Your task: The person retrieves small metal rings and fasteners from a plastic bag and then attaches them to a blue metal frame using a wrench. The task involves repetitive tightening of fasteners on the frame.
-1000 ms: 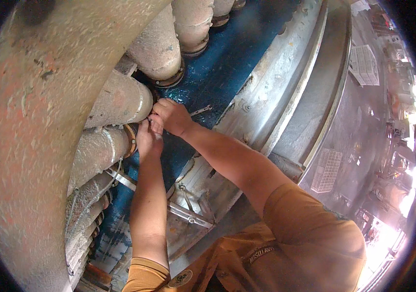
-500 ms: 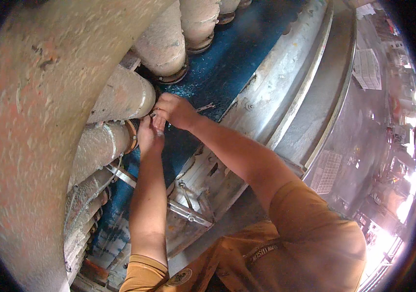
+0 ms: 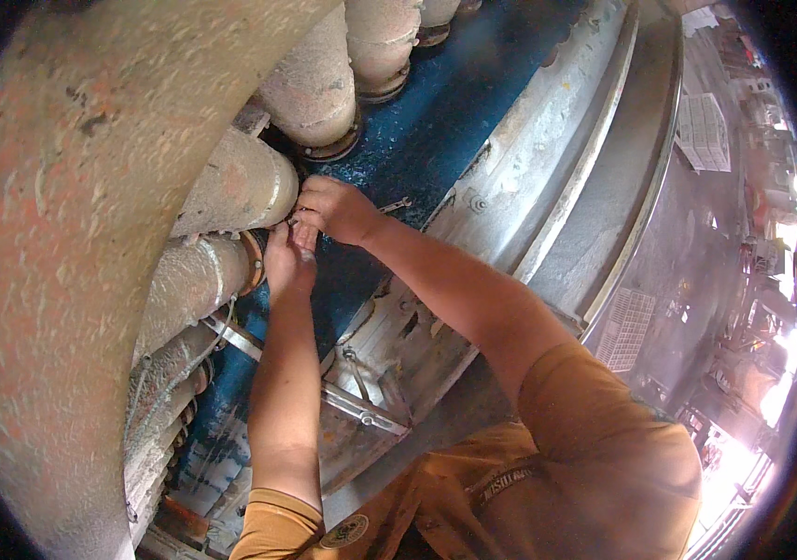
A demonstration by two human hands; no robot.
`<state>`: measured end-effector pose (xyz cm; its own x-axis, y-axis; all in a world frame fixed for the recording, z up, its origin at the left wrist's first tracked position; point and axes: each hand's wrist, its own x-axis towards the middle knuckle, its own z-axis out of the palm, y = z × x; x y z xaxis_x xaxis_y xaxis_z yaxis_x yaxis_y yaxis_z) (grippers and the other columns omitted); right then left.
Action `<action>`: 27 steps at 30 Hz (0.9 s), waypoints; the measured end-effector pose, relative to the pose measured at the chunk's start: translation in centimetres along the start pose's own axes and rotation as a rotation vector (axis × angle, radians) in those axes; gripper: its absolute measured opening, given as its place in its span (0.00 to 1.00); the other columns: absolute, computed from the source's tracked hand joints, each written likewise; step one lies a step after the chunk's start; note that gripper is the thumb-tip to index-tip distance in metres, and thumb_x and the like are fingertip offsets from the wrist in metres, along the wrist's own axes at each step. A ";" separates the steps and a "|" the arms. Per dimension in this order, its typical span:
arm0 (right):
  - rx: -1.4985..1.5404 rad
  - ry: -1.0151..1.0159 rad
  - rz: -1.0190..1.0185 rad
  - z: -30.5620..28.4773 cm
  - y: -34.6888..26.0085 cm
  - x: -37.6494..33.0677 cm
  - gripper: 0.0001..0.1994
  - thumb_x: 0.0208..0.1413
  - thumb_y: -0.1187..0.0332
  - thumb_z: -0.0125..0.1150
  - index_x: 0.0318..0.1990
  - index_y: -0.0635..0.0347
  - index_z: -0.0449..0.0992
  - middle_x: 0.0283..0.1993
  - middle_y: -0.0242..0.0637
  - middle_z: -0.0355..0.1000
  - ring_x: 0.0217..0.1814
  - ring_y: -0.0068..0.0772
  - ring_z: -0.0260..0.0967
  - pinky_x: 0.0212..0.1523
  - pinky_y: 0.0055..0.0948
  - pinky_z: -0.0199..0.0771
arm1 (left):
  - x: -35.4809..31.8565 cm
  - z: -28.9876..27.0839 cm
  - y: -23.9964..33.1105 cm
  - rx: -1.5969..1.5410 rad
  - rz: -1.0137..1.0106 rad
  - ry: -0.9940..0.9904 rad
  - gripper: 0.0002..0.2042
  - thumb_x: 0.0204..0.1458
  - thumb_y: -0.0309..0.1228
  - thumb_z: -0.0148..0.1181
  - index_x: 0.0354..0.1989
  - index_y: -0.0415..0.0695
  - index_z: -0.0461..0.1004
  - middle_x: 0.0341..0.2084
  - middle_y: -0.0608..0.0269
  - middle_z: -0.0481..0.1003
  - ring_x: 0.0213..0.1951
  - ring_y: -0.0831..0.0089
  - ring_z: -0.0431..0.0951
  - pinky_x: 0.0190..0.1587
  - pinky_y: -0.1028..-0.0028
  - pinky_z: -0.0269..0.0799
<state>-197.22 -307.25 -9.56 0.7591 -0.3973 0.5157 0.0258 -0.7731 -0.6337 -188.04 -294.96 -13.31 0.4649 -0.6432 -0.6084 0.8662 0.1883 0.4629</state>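
Observation:
My left hand (image 3: 290, 259) and my right hand (image 3: 339, 209) meet at the end of a thick, dust-coated pipe (image 3: 235, 182), over a blue surface (image 3: 398, 140). The right hand's fingers are bent in a pinch at the pipe's rim. Just below, the left hand's fingers are drawn together and touch the right's fingertips. Something small shows between the fingertips, too little to name. A metal wrench (image 3: 397, 203) lies on the blue surface beside my right wrist, its other end hidden behind it.
A row of similar pipes (image 3: 310, 93) runs along the blue band. A large curved pipe (image 3: 53, 280) fills the left side. A metal bar (image 3: 356, 406) crosses beneath my left forearm. To the right are curved metal ledges (image 3: 534, 159) and white crates (image 3: 702, 131) on the floor.
Both hands stay at the same pipe end. The right hand's fingers have shifted very slightly; the wrench lies where it was.

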 end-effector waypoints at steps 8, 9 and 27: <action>-0.019 0.040 0.302 1.3 -1.1 -0.3 0.05 0.40 0.65 0.60 0.25 0.53 0.77 0.28 0.32 0.68 0.37 0.36 0.67 0.39 0.32 0.72 | 1.7 -3.3 0.5 0.022 -0.012 -0.164 0.16 0.60 0.33 0.44 0.54 0.40 0.61 0.44 0.57 0.69 0.46 0.66 0.72 0.49 0.68 0.68; -0.051 0.024 0.185 1.0 -0.6 -0.5 0.05 0.41 0.65 0.60 0.25 0.53 0.76 0.28 0.33 0.68 0.37 0.37 0.67 0.39 0.33 0.72 | 0.5 -1.1 0.3 0.035 -0.008 -0.064 0.16 0.60 0.33 0.43 0.54 0.40 0.61 0.43 0.58 0.69 0.44 0.67 0.72 0.48 0.69 0.69; -0.021 0.091 0.161 1.4 0.0 0.2 0.07 0.40 0.64 0.61 0.25 0.55 0.75 0.28 0.33 0.67 0.34 0.40 0.68 0.36 0.34 0.72 | -0.2 -0.5 0.9 0.081 -0.007 -0.111 0.11 0.60 0.33 0.44 0.45 0.41 0.65 0.31 0.62 0.70 0.32 0.73 0.70 0.38 0.74 0.67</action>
<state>-196.17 -306.61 -10.28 0.6906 -0.5588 0.4591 -0.1052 -0.7057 -0.7007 -187.23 -294.29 -13.10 0.4319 -0.7235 -0.5386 0.8495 0.1256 0.5124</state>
